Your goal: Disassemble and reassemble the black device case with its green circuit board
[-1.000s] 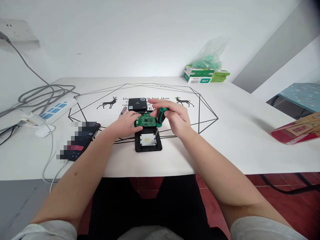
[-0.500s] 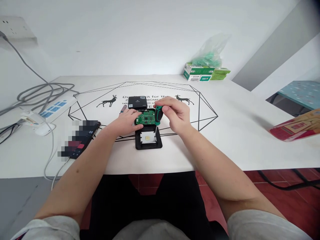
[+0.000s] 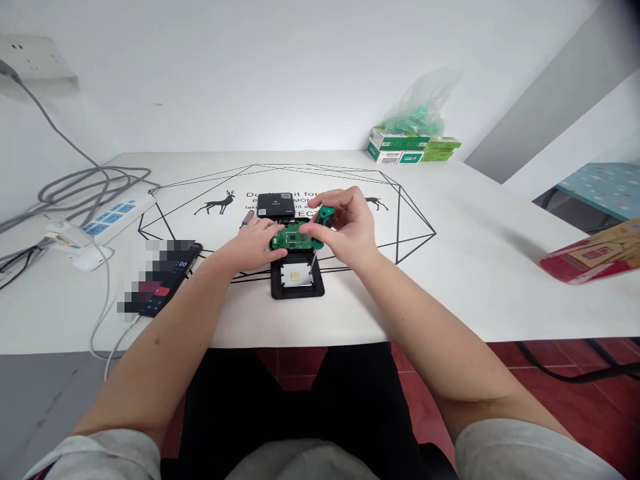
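My right hand [image 3: 347, 223] is closed around the green and black handle of a screwdriver [image 3: 325, 217]. The handle leans over, and the thin shaft runs down to the right edge of a silver metal plate [image 3: 295, 273]. That plate lies in a black square cover [image 3: 297, 292] near the table's front. Behind the cover is a green circuit board [image 3: 293, 235]. My left hand [image 3: 255, 241] lies with fingers spread over the board's left side, thumb at its lower edge. A black box-shaped part [image 3: 276, 205] sits just behind the board.
Another tool with a clear handle [image 3: 248, 217] pokes out behind my left hand. At left are a phone [image 3: 170, 280], a power strip [image 3: 117, 217] and coiled cables. Green and white boxes [image 3: 400, 145] with a plastic bag stand at the back. A red and tan packet [image 3: 590, 257] is at right.
The screwdriver's handle has gone from nearly upright to tilted away and to the right. My right hand has shifted slightly, its fingers changing position on the handle. My left hand stays put.
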`<state>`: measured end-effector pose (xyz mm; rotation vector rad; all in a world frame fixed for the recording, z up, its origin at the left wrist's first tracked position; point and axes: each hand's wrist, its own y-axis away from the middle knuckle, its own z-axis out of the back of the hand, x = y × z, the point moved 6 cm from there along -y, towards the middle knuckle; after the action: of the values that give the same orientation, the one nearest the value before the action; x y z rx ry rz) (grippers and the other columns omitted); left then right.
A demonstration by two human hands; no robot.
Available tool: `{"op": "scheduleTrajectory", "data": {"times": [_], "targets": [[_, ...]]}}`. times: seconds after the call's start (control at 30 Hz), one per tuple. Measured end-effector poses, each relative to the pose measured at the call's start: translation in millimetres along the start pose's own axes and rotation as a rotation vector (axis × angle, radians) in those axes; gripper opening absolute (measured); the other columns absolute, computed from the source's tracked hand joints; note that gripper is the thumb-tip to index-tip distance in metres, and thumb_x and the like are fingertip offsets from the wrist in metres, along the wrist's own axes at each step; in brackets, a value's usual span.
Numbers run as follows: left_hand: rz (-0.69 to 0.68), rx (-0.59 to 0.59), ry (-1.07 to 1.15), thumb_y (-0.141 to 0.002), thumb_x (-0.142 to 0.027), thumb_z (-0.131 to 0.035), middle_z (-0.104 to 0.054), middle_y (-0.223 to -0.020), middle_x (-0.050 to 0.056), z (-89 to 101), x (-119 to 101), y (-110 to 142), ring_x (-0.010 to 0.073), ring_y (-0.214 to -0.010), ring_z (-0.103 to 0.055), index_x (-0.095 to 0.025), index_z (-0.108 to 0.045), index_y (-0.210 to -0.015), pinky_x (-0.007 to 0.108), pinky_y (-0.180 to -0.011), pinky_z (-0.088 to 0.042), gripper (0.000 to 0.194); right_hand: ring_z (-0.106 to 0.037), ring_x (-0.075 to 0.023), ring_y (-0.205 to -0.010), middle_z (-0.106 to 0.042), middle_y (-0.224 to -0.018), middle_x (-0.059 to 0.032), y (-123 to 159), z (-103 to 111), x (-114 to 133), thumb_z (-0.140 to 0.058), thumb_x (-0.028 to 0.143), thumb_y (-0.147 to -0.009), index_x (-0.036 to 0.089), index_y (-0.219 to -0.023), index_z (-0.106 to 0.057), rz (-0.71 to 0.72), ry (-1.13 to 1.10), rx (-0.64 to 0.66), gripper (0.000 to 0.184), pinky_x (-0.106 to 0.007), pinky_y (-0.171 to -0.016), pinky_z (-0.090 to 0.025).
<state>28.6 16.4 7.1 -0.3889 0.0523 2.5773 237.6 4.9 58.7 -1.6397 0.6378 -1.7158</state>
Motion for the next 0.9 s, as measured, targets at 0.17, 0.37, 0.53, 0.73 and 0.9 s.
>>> {"op": "scheduleTrajectory", "data": {"times": [0.17,0.37,0.53,0.73,0.9], "targets": [[-0.024,-0.026,0.001,-0.101,-0.062,-0.053,-0.062,-0.149,0.016,1.1,-2,-1,0.0427,-0.147,-0.045,-0.02,-0.062,-0.153,0.063,-0.127,-0.032,0.068,-0.08,-0.021,-0.092,-0.078,-0.101,-0.0007,4,2,9,-0.096,0.061,-0.077,0.029,-0.1,-0.064,0.073,0.019,-0.014,0.051,-0.035,-0.067,-0.065],[-0.105,-0.118,0.098,-0.098,-0.057,-0.058,-0.068,-0.138,0.014,16.0,-22,6,0.0387,-0.133,-0.055,-0.022,-0.073,-0.137,0.057,-0.117,-0.044,0.055,-0.079,-0.0189,-0.089,-0.078,-0.1,-0.0037,-4,3,12,-0.072,0.054,-0.103,0.026,-0.104,-0.071,0.014,-0.144,0.167,0.028,-0.038,-0.077,-0.067],[-0.147,-0.053,0.235,-0.094,-0.054,-0.065,-0.072,-0.107,0.009,16.6,-44,12,0.0303,-0.102,-0.068,-0.024,-0.078,-0.117,0.043,-0.089,-0.055,0.041,-0.064,-0.0154,-0.082,-0.066,-0.092,0.0002,-11,4,11,-0.085,0.057,-0.092,0.028,-0.097,-0.064,0.016,-0.108,0.186,0.036,-0.032,-0.073,-0.059],[-0.185,0.079,0.169,-0.089,-0.057,-0.071,-0.069,-0.094,0.005,2.8,-57,10,0.0251,-0.083,-0.065,-0.023,-0.074,-0.097,0.038,-0.076,-0.048,0.035,-0.067,-0.0155,-0.085,-0.067,-0.102,-0.0008,-9,2,11,-0.088,0.055,-0.089,0.028,-0.092,-0.056,0.039,-0.104,0.076,0.042,-0.035,-0.073,-0.06],[-0.195,0.131,0.159,-0.085,-0.054,-0.076,-0.066,-0.093,0.004,-2.8,-64,10,0.0217,-0.077,-0.062,-0.022,-0.069,-0.088,0.036,-0.072,-0.047,0.033,-0.071,-0.018,-0.082,-0.073,-0.092,0.0005,-5,3,10,-0.094,0.057,-0.081,0.028,-0.087,-0.051,0.063,-0.01,-0.004,0.052,-0.037,-0.07,-0.06]]}}
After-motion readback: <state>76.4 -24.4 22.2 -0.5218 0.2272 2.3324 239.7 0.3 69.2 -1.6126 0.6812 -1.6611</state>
